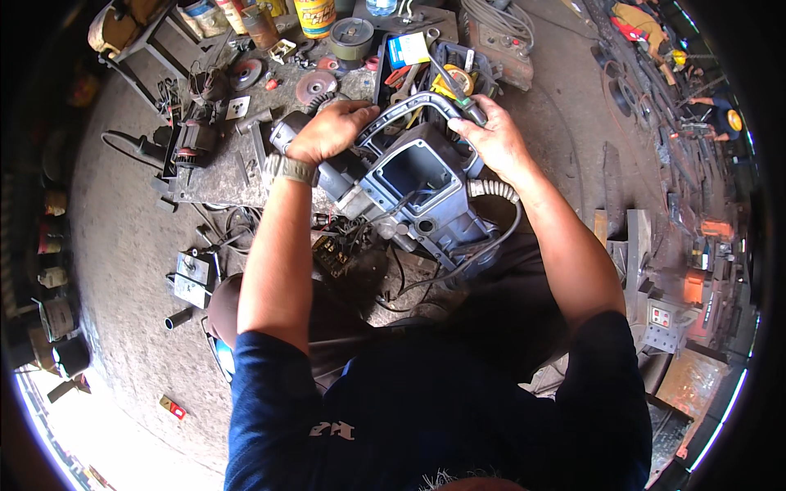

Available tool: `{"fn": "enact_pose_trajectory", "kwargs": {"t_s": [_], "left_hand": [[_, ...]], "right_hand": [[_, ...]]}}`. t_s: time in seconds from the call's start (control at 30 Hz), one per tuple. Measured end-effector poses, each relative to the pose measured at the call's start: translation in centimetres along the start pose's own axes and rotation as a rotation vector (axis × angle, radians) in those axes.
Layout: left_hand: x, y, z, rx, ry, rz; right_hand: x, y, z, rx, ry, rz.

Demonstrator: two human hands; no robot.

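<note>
A grey cast-metal machine housing (471, 225) stands tilted in front of me, its rectangular chamber (413, 172) open with wires inside. Over its far side arches a curved grey handle piece (422, 100). My left hand (332, 131), a watch on its wrist, is closed at the left end of this piece, above a grey cylindrical motor body (332, 173). At the opposite end, my right hand (495, 139) is closed around it, thumb pressing on top. Beside the right fingers lies a dark grip with a green band (468, 108). A ribbed conduit (491, 189) bends out of the housing's right side.
A cluttered low bench (221, 184) holds an angle grinder (192, 143), discs (315, 87), a round lidded tin (352, 38) and a yellow tub (315, 16). Beyond the housing is a tool tray with a yellow tape measure (453, 82). Another person (720, 114) works far right.
</note>
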State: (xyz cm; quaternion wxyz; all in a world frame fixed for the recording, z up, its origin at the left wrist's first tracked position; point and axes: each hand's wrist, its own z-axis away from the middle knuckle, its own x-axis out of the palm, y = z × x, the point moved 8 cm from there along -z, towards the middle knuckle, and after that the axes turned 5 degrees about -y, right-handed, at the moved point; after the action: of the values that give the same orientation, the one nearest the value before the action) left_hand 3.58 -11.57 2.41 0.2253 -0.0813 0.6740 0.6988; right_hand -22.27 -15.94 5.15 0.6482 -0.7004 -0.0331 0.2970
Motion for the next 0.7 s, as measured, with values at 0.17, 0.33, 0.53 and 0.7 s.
{"fn": "enact_pose_trajectory", "kwargs": {"t_s": [0.17,0.33,0.53,0.7], "left_hand": [[1.2,-1.6,-2.0,-0.027,-0.279,0.292],[1.0,-0.2,-1.3,0.076,-0.369,0.172],[0.4,2.6,-0.7,0.177,-0.289,-0.221],[0.4,4.6,-0.2,0.212,-0.201,-0.461]], "right_hand": [[-0.3,-0.1,0.2,0.013,0.032,0.122],[-0.4,-0.2,0.5,0.023,0.032,0.108],[-0.4,-0.7,0.4,0.002,0.013,0.200],[-0.4,-0.4,0.3,0.000,0.039,0.197]]}}
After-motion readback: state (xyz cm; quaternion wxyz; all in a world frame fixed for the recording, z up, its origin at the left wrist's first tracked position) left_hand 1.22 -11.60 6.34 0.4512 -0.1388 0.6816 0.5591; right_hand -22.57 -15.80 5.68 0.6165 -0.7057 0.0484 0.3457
